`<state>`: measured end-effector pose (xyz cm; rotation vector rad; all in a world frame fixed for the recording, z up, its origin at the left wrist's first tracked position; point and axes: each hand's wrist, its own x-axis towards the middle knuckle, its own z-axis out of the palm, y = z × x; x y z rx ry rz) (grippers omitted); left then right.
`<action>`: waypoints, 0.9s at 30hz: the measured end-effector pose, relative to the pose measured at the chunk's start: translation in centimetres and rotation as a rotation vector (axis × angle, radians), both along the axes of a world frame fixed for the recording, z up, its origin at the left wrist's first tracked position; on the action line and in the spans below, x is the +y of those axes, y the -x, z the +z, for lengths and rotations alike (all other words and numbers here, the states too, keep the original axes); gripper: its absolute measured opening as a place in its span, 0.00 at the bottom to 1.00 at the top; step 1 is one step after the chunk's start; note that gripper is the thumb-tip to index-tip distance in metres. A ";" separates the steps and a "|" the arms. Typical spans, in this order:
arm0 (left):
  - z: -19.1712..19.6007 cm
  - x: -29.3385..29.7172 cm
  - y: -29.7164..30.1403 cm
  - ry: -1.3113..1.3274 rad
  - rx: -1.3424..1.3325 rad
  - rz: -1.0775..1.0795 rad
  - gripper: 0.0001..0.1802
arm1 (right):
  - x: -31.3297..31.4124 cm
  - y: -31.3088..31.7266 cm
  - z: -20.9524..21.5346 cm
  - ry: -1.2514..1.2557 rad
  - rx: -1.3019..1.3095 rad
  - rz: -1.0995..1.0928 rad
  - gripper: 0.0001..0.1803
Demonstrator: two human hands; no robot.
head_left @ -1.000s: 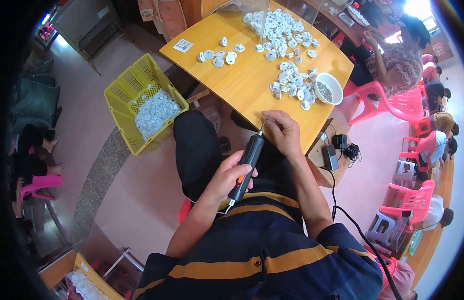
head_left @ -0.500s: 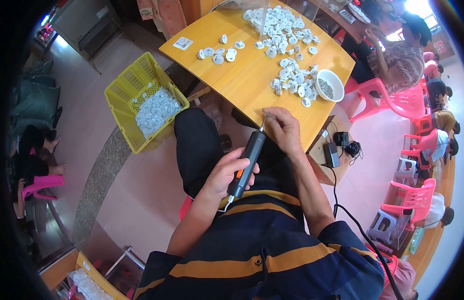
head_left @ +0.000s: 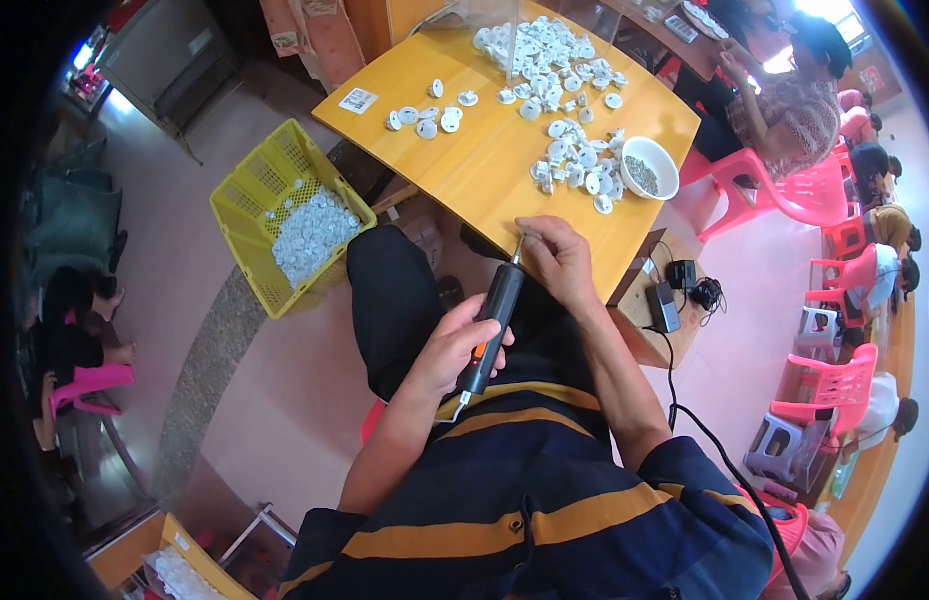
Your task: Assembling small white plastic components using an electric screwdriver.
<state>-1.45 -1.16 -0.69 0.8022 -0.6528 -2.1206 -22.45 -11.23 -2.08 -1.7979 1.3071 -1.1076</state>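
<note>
My left hand (head_left: 450,345) grips a black electric screwdriver (head_left: 491,325) with an orange switch, held slanted so its bit points up toward the near edge of the wooden table (head_left: 484,165). My right hand (head_left: 556,262) rests at that edge with fingers curled around the bit's tip; anything small pinched there is hidden. Several white round plastic parts (head_left: 574,165) lie scattered beyond my right hand, beside a white bowl (head_left: 649,167) of small dark screws. A bigger pile of white parts (head_left: 539,45) sits at the table's far side.
A yellow plastic basket (head_left: 274,215) holding white parts stands on the floor at left. Pink plastic chairs (head_left: 774,190) and seated people are at right. A black cable (head_left: 704,440) and power adapter (head_left: 664,305) lie on a low stand under the table's right corner.
Both hands and the screwdriver have stayed almost in place at the table edge; only slight shifts of the view.
</note>
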 end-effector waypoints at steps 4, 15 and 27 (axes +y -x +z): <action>0.2 -0.2 0.2 0.034 -0.061 -0.002 0.19 | -0.1 0.0 -0.2 0.029 -0.018 0.010 0.14; 0.4 -0.5 0.3 0.040 -0.065 0.013 0.20 | -0.2 -0.2 -0.2 0.059 -0.016 -0.028 0.14; -0.3 -0.4 0.1 0.031 0.043 -0.013 0.19 | -0.1 -0.1 -0.4 -0.009 -0.031 -0.009 0.13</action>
